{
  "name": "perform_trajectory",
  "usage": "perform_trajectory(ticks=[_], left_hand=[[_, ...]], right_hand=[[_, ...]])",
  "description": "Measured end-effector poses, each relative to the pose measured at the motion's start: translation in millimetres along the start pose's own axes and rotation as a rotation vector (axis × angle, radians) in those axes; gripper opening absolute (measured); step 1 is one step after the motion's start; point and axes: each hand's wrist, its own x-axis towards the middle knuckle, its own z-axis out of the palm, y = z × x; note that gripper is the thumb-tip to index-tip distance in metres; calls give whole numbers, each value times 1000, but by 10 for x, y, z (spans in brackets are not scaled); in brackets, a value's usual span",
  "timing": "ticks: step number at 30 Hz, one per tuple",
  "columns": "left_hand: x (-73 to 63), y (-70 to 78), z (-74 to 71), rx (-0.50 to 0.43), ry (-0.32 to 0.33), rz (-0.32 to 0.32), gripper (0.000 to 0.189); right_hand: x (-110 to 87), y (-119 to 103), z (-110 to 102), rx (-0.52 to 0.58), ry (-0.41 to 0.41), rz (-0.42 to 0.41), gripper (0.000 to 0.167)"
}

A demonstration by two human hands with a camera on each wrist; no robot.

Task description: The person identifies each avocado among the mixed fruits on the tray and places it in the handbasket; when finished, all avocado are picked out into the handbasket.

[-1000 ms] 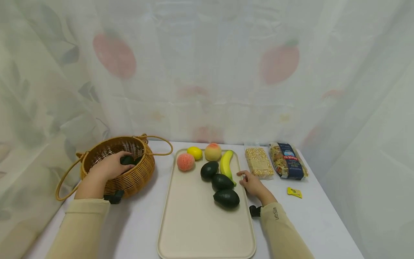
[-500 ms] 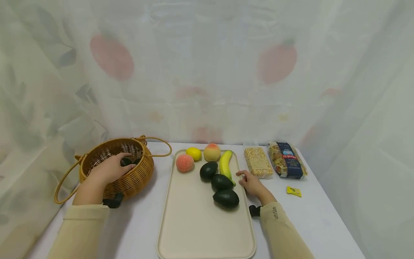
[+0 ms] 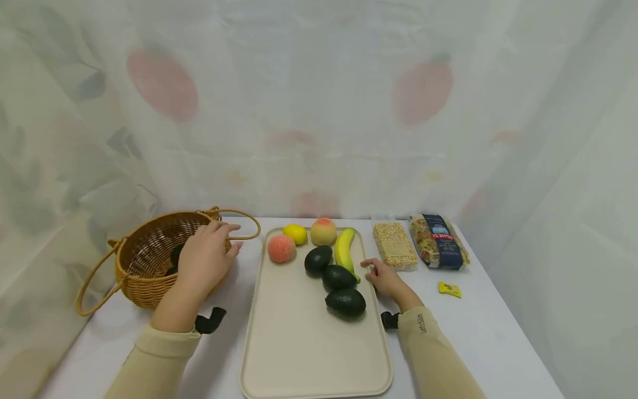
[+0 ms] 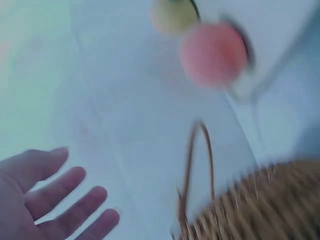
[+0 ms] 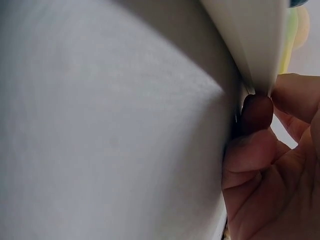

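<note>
The place is a small booth with curtains round a table; whether it stands in a home, a lab or a studio cannot be told. Thin white curtains with faded red fruit and grey-green leaf prints hang on 3 sides, hiding the room beyond. The white, flat-topped table carries kitchen-type goods: a round brown wicker basket with looped handles, a beige rectangular tray with rounded corners, a clear packet of yellow kernels and a blue-labelled food packet. Black wrist-worn cameras suggest a recording set-up.
</note>
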Motion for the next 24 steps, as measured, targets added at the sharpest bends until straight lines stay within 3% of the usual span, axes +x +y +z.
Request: perform_trajectory(ticks=[6, 15, 24], left_hand=[[-1, 441, 248, -22, -55, 112, 40], [-103, 945, 716, -108, -153, 281, 39], [-162, 1310, 1001, -128, -296, 386, 42]], right_hand=[[16, -25, -5, 14, -1, 5, 32], [18, -23, -11, 15, 0, -9, 32], [8, 0, -2, 1, 9, -14, 32]])
